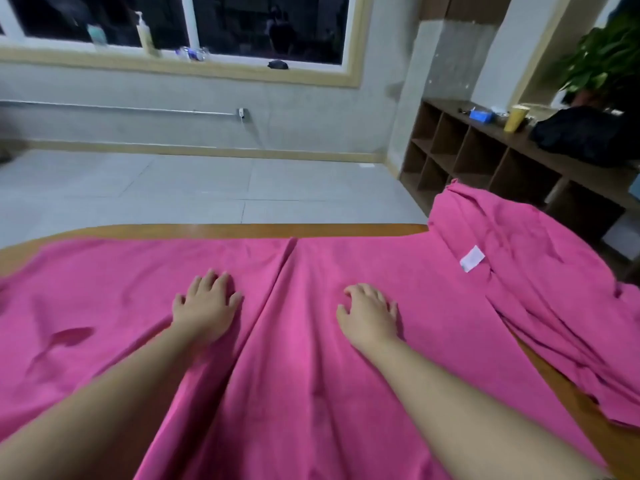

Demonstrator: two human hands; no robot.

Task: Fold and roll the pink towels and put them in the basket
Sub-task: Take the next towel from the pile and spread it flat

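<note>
Both hands are lying flat on a pink towel [311, 375] that is spreading across the wooden table [214, 230]. The left hand [207, 306] is pressing down with fingers straight; the right hand [369, 315] is resting with fingers slightly bent, gripping nothing. Between the two hands a long crease is running away from the person. Beyond and to the outside of the right hand, more pink towels [536, 271] are lying in a rumpled heap, one showing a white tag [472, 258]; how many there are is hard to tell. The cloth is looking thin, soft and limp, so it is likely sliding and wrinkling easily; edges and corners are the best places to pinch. No basket is showing.
</note>
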